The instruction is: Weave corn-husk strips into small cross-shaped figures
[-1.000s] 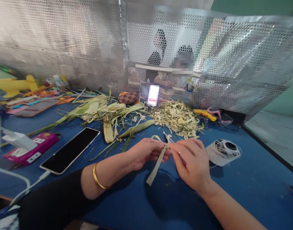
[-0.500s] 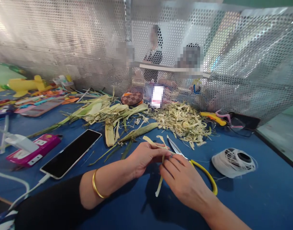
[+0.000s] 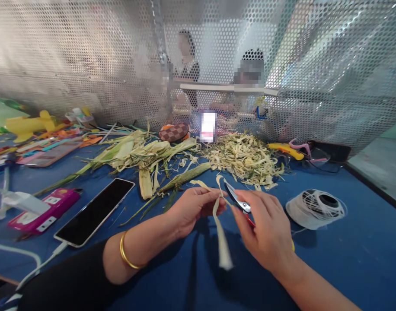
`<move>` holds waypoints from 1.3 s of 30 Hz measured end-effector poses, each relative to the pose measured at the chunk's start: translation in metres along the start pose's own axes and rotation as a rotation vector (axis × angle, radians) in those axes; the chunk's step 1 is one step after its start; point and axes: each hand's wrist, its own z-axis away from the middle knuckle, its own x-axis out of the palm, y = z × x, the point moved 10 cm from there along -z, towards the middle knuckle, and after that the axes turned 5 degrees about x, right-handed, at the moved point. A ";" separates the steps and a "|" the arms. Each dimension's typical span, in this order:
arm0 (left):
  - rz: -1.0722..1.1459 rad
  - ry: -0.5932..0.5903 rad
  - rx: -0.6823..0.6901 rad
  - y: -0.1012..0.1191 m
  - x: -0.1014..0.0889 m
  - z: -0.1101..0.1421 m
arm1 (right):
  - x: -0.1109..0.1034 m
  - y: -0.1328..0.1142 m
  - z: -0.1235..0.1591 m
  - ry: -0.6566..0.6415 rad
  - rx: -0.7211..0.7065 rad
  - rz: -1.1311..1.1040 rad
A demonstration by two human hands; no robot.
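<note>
My left hand [image 3: 193, 209] pinches a pale strip of corn husk [image 3: 221, 233] between thumb and fingers. The strip looks knotted or crossed at the fingertips; one broad tail hangs down and thinner ends stick up and out. My right hand [image 3: 266, 226] is closed around scissors [image 3: 235, 196], their metal blades pointing up and left beside the strip. A bit of red shows under the pivot and a bit of yellow behind the wrist; the fingers hide most of the handles.
Husk leaves [image 3: 133, 151] and a heap of shredded husk [image 3: 246, 157] lie behind my hands. A spool of white thread [image 3: 314, 209] stands at right. Left are a charging phone [image 3: 96, 211] and a pink power strip [image 3: 45, 209]. A perforated screen [image 3: 87, 56] closes the back; people sit beyond it.
My right hand has left the husk strip and taken hold of the scissors that lay on the table. My left hand keeps the strip, whose tail now hangs further right.
</note>
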 end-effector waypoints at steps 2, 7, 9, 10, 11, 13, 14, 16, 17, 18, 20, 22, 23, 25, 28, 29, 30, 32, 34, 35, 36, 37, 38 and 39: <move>0.012 0.012 -0.015 0.000 -0.001 0.000 | 0.013 0.024 0.000 -0.106 0.209 -0.069; -0.026 -0.001 -0.034 -0.003 0.001 0.001 | 0.062 0.038 0.019 -0.504 0.485 -0.383; -0.109 -0.019 -0.005 -0.002 0.002 0.001 | 0.065 0.037 0.021 -0.512 0.518 -0.432; -0.158 -0.022 0.017 -0.001 0.002 0.001 | 0.064 0.036 0.020 -0.505 0.510 -0.430; -0.205 -0.019 0.041 0.001 0.002 0.001 | 0.061 0.034 0.018 -0.493 0.489 -0.418; -0.283 -0.009 0.071 0.004 0.002 0.002 | 0.053 0.029 0.013 -0.462 0.423 -0.382; -0.317 -0.007 0.073 0.004 0.002 0.002 | 0.049 0.026 0.010 -0.447 0.396 -0.368; -0.371 -0.010 0.062 0.005 0.003 0.003 | 0.043 0.024 0.006 -0.436 0.373 -0.364; -0.391 -0.010 0.057 0.006 0.003 0.004 | 0.041 0.023 0.005 -0.438 0.371 -0.371; -0.406 -0.009 0.055 0.006 0.002 0.004 | 0.040 0.023 0.004 -0.440 0.372 -0.381; -0.421 -0.006 0.056 0.008 0.002 0.004 | 0.039 0.023 0.004 -0.444 0.385 -0.406; -0.423 -0.005 0.051 0.007 0.001 0.003 | 0.041 0.024 0.004 -0.460 0.404 -0.442; -0.421 -0.006 0.046 0.007 0.000 0.003 | 0.042 0.024 0.005 -0.473 0.414 -0.460; -0.403 -0.010 0.041 0.005 0.000 0.002 | 0.045 0.023 0.007 -0.507 0.433 -0.495; -0.357 -0.033 0.046 0.006 0.002 0.002 | 0.049 0.020 0.010 -0.563 0.442 -0.527; -0.343 -0.042 0.042 0.006 0.004 0.002 | 0.049 0.018 0.010 -0.568 0.426 -0.522; -0.329 -0.049 0.036 0.006 0.005 0.002 | 0.048 0.017 0.010 -0.561 0.395 -0.504; -0.312 -0.046 0.026 0.007 0.005 0.003 | 0.040 0.016 0.006 -0.480 0.317 -0.424; -0.312 -0.034 0.024 0.008 0.005 0.004 | 0.025 0.022 0.000 -0.306 0.273 -0.305; -0.320 -0.033 0.023 0.008 0.005 0.005 | 0.017 0.027 -0.002 -0.217 0.274 -0.254; -0.329 -0.040 0.020 0.008 0.006 0.005 | 0.012 0.031 -0.003 -0.148 0.283 -0.221; -0.337 -0.055 0.016 0.007 0.007 0.006 | 0.010 0.036 -0.003 -0.114 0.296 -0.211; -0.341 -0.073 0.013 0.007 0.009 0.006 | 0.013 0.039 -0.003 -0.126 0.310 -0.227; -0.346 -0.088 0.010 0.006 0.010 0.007 | 0.020 0.041 -0.002 -0.176 0.329 -0.266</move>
